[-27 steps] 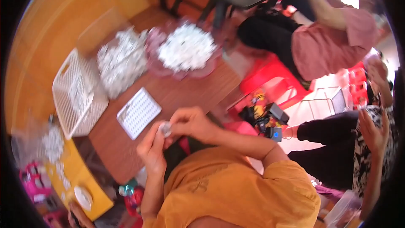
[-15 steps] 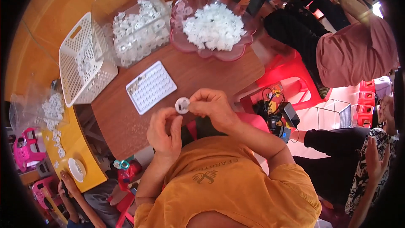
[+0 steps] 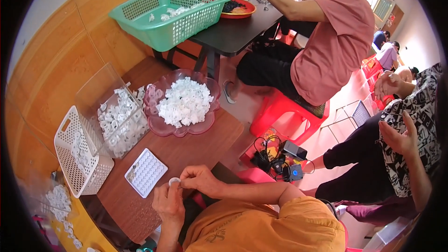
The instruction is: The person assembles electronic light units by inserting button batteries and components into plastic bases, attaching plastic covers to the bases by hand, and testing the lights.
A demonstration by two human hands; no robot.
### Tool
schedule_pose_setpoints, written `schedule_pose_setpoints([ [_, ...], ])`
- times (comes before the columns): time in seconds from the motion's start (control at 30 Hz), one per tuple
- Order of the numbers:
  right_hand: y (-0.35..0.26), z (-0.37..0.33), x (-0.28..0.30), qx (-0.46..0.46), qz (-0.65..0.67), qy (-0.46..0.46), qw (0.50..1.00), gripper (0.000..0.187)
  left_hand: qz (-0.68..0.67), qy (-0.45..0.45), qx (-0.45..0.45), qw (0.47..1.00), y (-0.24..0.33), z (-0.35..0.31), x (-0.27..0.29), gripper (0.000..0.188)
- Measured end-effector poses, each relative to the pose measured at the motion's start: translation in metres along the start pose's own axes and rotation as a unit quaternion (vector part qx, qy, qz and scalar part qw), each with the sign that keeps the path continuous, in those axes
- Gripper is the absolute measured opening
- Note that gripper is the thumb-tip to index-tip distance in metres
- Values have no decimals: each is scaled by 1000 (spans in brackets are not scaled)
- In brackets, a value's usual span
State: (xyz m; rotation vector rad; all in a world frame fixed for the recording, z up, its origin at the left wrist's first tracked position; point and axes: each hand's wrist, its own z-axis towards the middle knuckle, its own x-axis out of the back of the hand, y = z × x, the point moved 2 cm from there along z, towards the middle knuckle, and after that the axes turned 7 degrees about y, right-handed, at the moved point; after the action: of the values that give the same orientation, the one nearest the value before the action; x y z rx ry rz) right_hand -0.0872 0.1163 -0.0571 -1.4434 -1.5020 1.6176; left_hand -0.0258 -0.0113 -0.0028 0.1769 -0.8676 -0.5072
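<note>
Over the near edge of a brown table (image 3: pixel 191 142), my two hands meet at a small round white plastic piece (image 3: pixel 174 180). My left hand (image 3: pixel 169 203) has its fingers closed on the lower side of it. My right hand (image 3: pixel 201 180) pinches at its right edge; the fingertips partly hide the piece. Just beyond my hands lies a white tray (image 3: pixel 146 172) with rows of round hollows, a few small bits at its left side. Behind the tray are a clear bin (image 3: pixel 122 130) of white plastic parts and a pink scalloped bowl (image 3: pixel 183 129) heaped with small white pieces.
A white perforated basket (image 3: pixel 84 158) stands left of the clear bin. Beyond, a dark table (image 3: pixel 233 35) bears a green basket (image 3: pixel 170 16). A person in a pink shirt (image 3: pixel 331 46) sits there. Cables and a black box (image 3: pixel 294 150) lie at my right, near another person's hands (image 3: pixel 401 133).
My view has swung up and to the right, bringing the green basket into sight. My left fingers, apart before, have closed on the round piece. The right hand still pinches it.
</note>
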Motion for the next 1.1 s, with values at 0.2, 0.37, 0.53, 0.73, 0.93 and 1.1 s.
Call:
schedule_pose_setpoints([
  [0.2,6,1,2,14,-10,-6,1000,3,3,-24,-2,1000,-3,-1,-1,30],
  [0.37,6,5,4,4,-7,1,1000,3,-4,-43,25,999,0,7,-1,28],
  [0.53,4,6,5,-6,6,-7,1000,3,-17,-85,58,995,-2,13,-1,27],
  [0.73,10,3,3,1,8,-12,1000,2,-92,-75,100,988,-7,3,0,33],
  [0.93,6,-1,-6,-13,3,-41,999,4,-95,-30,75,992,-9,-7,7,28],
  [1.1,-20,0,-2,37,-47,-57,997,7,-88,13,37,995,-8,-1,8,27],
])
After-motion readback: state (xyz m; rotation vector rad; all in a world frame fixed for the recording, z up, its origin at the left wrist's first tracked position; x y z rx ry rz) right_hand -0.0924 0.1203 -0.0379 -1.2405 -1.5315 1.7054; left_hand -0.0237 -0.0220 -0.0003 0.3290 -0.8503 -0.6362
